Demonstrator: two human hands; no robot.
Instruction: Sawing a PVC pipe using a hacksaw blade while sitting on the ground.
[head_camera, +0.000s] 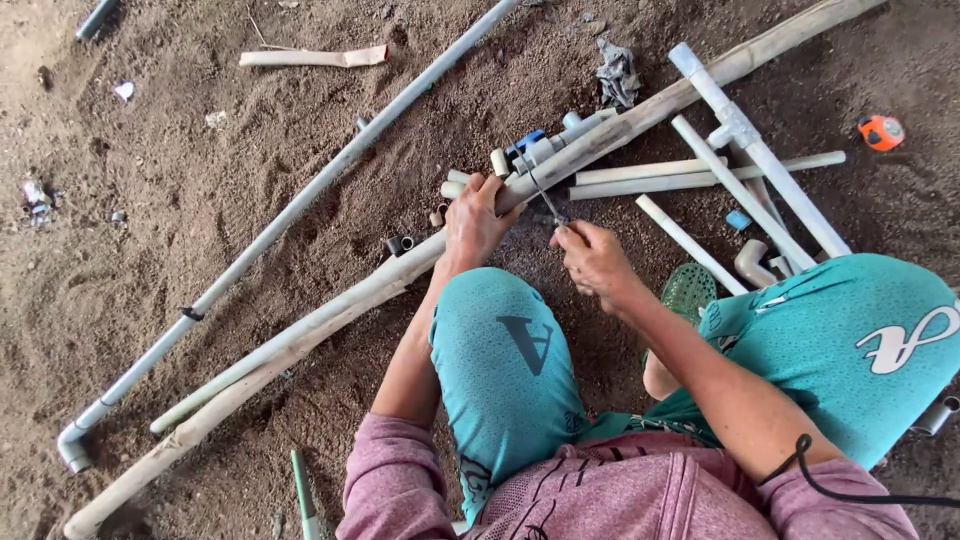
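I crouch over dirt ground, teal-clad knees in view. My left hand (478, 220) grips a long pale wooden pole (300, 335) that runs from lower left to upper right, with a thin pale pipe lying along it. My right hand (592, 258) pinches a thin dark metal strip, like a small saw blade (540, 192), set against the pole just right of my left hand. Short white pipe pieces and a blue fitting (527, 142) sit right behind the pole there.
A long grey pipe with an elbow (290, 215) lies parallel to the left. White pipe lengths and a tee assembly (745, 140) are at right, plus an orange tape measure (881, 131), a crumpled rag (617, 75) and a green sandal (689, 290).
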